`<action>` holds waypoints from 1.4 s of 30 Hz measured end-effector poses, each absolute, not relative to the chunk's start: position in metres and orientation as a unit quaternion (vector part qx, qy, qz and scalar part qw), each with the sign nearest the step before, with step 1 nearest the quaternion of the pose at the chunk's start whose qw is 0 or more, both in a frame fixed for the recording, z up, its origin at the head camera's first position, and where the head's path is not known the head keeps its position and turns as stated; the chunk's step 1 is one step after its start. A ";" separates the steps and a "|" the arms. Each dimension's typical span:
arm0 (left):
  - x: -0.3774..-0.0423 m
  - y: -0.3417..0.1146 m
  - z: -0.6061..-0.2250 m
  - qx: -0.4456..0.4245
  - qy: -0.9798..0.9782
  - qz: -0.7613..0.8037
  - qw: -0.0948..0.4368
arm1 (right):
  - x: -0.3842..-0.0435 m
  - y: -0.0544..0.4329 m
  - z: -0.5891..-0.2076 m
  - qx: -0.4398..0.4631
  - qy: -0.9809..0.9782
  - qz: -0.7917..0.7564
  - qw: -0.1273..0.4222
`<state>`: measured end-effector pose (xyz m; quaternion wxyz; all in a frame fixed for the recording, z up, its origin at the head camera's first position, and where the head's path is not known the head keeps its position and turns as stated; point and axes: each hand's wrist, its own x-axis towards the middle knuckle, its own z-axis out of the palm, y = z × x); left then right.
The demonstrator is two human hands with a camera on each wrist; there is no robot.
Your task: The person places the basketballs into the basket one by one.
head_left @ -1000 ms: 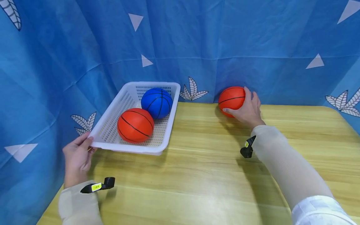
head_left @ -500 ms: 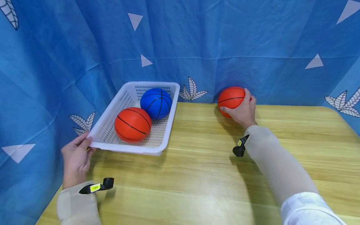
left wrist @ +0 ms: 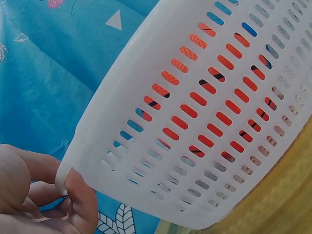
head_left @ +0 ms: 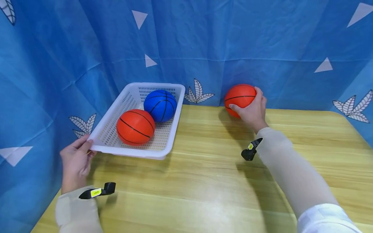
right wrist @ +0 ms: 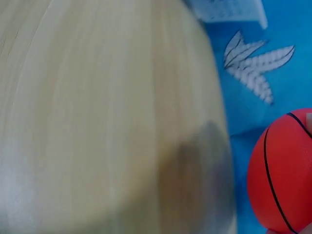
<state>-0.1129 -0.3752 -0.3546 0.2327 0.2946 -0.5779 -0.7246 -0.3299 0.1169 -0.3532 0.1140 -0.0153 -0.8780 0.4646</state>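
white basket (head_left: 131, 151) is at left on my head feed, blue ball (head_left: 160, 105) and orange ball (head_left: 135, 127) inside it. second orange ball (head_left: 239, 98) is well right of it, by the blue curtain (head_left: 192, 35); i can't tell if it clears the table (head_left: 204, 181). left hand (head_left: 74, 161) pinches the basket's near-left rim corner, right hand (head_left: 253, 111) grips the second orange ball, thumb and fingers curved round it.

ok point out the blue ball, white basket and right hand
Blue ball (head_left: 160, 106): head view, visible middle
White basket (head_left: 175, 124): head view, right rim
Right hand (head_left: 253, 110): head view, back of the hand
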 end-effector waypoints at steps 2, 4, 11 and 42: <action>-0.111 -0.371 -0.348 0.302 -0.567 -0.731 0.230 | -0.327 0.113 -0.343 -0.009 -0.871 0.479 0.113; -0.111 -0.369 -0.345 0.305 -0.557 -0.738 0.228 | -0.323 0.107 -0.332 -0.001 -0.865 0.488 0.115; -0.114 -0.380 -0.361 0.274 -0.571 -0.737 0.237 | -0.307 0.080 -0.300 0.053 -0.850 0.509 0.125; -0.112 -0.370 -0.352 0.300 -0.578 -0.720 0.239 | -0.228 -0.071 -0.289 0.365 -0.844 0.392 0.041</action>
